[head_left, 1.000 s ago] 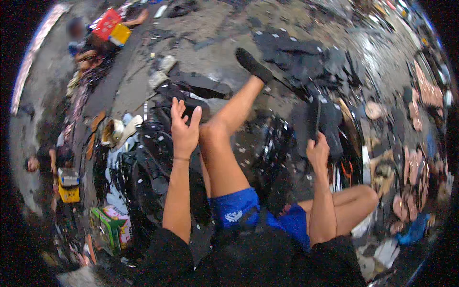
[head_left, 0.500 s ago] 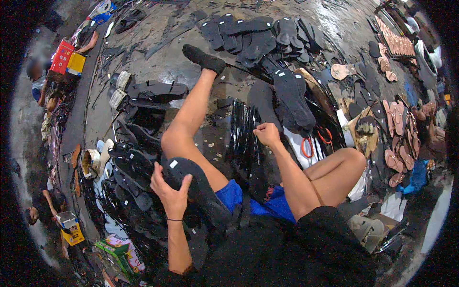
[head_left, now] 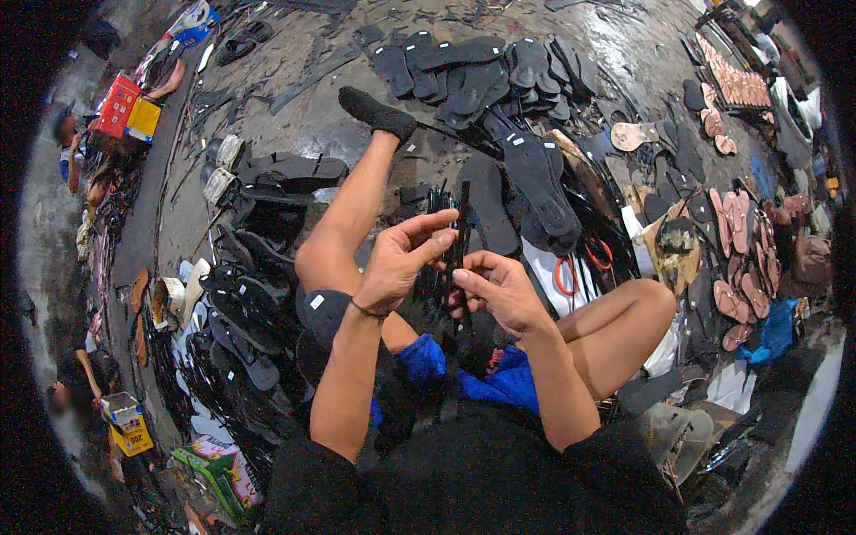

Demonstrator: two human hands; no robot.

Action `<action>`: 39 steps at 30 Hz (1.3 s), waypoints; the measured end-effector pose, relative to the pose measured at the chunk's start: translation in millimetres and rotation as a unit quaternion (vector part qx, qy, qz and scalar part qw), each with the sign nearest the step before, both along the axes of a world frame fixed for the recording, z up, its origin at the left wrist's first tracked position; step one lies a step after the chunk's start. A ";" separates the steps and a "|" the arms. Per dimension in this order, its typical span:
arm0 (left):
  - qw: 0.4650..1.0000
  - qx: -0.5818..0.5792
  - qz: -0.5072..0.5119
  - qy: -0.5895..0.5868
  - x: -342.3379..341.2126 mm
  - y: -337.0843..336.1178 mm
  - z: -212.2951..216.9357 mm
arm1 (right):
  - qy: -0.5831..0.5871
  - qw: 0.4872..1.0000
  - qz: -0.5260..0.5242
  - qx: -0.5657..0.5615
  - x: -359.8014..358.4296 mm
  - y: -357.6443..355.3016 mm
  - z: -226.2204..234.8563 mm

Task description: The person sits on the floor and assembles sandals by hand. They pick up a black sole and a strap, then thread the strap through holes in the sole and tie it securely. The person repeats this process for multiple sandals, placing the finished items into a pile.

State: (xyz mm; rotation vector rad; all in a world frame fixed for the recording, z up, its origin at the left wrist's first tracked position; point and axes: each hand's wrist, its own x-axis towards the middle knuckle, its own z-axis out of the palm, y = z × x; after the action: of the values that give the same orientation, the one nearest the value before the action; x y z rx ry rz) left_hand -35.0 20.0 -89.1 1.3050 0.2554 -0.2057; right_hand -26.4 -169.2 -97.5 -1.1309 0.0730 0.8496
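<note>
Black strip point(head_left: 464, 207) between left hand point(head_left: 397, 265) and right hand point(head_left: 506, 292), touching both.

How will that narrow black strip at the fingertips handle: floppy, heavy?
The black strip is probably light, being narrow and held by just the right hand's fingertips low down, with the left hand's fingertips at its edge higher up. It seems unlikely to be limp, since its free upper end stands without drooping. Its thinness suggests it may still bend easily.
</note>
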 end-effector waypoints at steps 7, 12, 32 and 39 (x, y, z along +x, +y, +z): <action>0.982 -0.073 0.170 -0.023 -4.3 8.1 -3.6 | 0.048 0.995 -0.080 0.036 -19.8 -1.1 -3.8; 0.976 -0.003 0.214 -0.051 -5.6 5.9 -0.3 | 0.031 0.999 -0.026 0.001 -25.0 -7.6 9.1; 0.963 0.164 0.187 -0.102 -41.9 -24.2 28.4 | -0.465 0.860 -0.102 -0.184 -19.7 17.8 16.7; 0.775 0.566 0.281 -0.030 -126.6 38.6 -4.3 | -0.262 0.959 -0.074 -0.072 -27.9 14.9 34.7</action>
State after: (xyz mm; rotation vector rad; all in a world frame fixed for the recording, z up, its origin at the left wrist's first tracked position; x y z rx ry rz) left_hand -161.6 58.5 -93.4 2.3440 0.7754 0.6150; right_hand -54.3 -154.3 -62.8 -1.4384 -0.2206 0.3947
